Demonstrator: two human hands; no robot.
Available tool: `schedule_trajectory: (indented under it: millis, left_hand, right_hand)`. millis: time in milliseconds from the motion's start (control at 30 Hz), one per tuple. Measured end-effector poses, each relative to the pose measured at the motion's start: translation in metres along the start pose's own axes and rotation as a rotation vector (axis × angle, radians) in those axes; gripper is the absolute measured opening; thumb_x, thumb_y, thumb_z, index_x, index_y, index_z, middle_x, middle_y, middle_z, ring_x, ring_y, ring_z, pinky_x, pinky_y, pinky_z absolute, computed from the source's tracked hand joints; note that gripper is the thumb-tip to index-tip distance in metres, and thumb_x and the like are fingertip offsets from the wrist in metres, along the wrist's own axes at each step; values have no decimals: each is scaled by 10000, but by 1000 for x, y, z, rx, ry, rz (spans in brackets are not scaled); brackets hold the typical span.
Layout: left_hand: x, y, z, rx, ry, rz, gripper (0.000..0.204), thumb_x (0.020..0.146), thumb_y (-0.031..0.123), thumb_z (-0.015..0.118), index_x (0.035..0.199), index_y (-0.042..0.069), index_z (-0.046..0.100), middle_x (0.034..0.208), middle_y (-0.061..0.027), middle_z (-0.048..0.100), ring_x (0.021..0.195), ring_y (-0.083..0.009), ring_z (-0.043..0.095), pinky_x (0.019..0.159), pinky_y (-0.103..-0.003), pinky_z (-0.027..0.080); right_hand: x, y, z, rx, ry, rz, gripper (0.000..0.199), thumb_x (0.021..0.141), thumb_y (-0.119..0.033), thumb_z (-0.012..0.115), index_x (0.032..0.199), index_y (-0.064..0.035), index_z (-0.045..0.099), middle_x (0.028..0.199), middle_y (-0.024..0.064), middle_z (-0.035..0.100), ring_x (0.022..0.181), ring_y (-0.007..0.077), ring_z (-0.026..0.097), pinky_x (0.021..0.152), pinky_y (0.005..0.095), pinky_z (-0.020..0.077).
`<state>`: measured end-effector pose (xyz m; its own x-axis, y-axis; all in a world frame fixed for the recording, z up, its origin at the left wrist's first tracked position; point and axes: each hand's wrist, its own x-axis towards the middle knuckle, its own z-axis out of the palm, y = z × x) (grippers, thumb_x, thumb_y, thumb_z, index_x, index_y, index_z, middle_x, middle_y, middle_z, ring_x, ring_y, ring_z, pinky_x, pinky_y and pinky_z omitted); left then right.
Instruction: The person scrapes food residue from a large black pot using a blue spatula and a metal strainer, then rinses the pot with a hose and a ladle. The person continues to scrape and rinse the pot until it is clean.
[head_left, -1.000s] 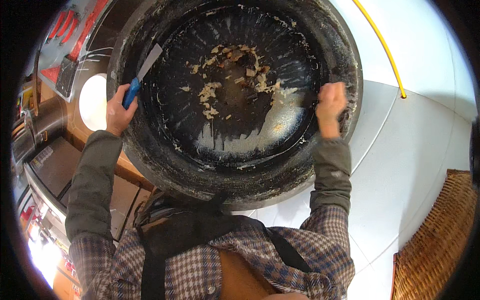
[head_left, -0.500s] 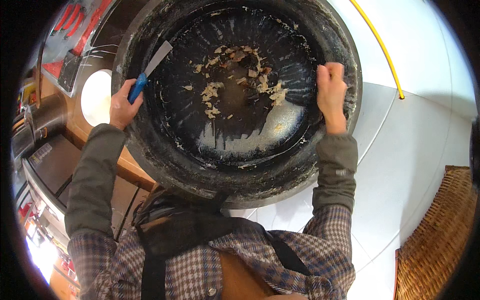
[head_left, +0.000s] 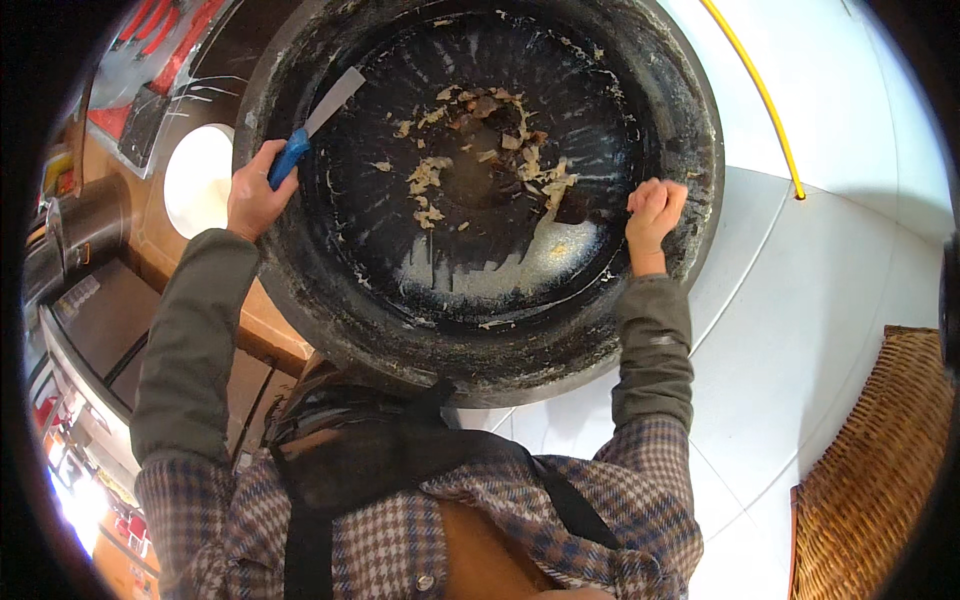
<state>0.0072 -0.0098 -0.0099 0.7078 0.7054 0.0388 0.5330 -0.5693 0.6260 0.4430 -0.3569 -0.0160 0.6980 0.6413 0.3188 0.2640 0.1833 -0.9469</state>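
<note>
A big round black tub (head_left: 470, 385) with a crusted wall is in front of me. Pale and brown flakes (head_left: 430, 175) lie scattered on its dark floor, around a wet middle. At the tub's left rim, my left hand (head_left: 258, 195) is closed round the blue handle of a scraper (head_left: 335, 100). Its flat metal blade points up and inward over the tub. My right hand (head_left: 655, 212) is a fist over the right inner wall. What it grips is hidden. Left of the fist shows a dark flat patch (head_left: 572, 208); I cannot tell whether it is joined to the hand.
A white round bowl or lid (head_left: 197, 182) sits on the brown surface left of the tub. Red-handled tools in clear packaging (head_left: 150, 40) lie at the far left. A yellow hose (head_left: 760, 85) crosses the pale tiles at right, near a wicker basket (head_left: 880, 470).
My right hand has moved down and slightly left, and a dark patch now shows beside it. My left hand and the scraper have shifted slightly right, the blade tip higher.
</note>
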Motion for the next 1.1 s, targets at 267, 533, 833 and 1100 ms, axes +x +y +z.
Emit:
schedule_trajectory:
  millis: [267,533,833,1100]
  left_hand:
    - [-1,-4,1,-24,-33,-1,338,855,155,665,1165,64,566,882,-228,648,801,-386,663,700,-413,514]
    - [-1,-7,0,-24,-60,-31,376,858,173,674,1197,54,565,953,-225,658,873,-384,670,751,-392,520]
    - [-1,0,-1,-28,-1,17,328,832,182,690,1128,84,588,855,-231,649,805,-422,652,687,-429,516]
    - [1,-3,-2,-41,15,58,327,833,178,687,1131,87,588,861,-229,654,799,-421,652,687,-431,521]
  right_hand:
    - [-18,-28,26,-8,77,-15,149,978,-137,519,880,-55,442,737,62,496,572,128,427,508,278,388]
    - [-14,-33,36,-674,11,-186,149,1000,-165,514,933,-35,483,643,47,490,513,124,462,461,291,393]
    - [-31,-38,41,-884,35,-209,109,986,-139,540,928,-48,519,696,46,528,552,133,501,510,272,412]
    - [-28,-54,46,-898,-70,133,204,940,-152,632,1022,-37,485,751,206,600,663,399,628,549,402,474]
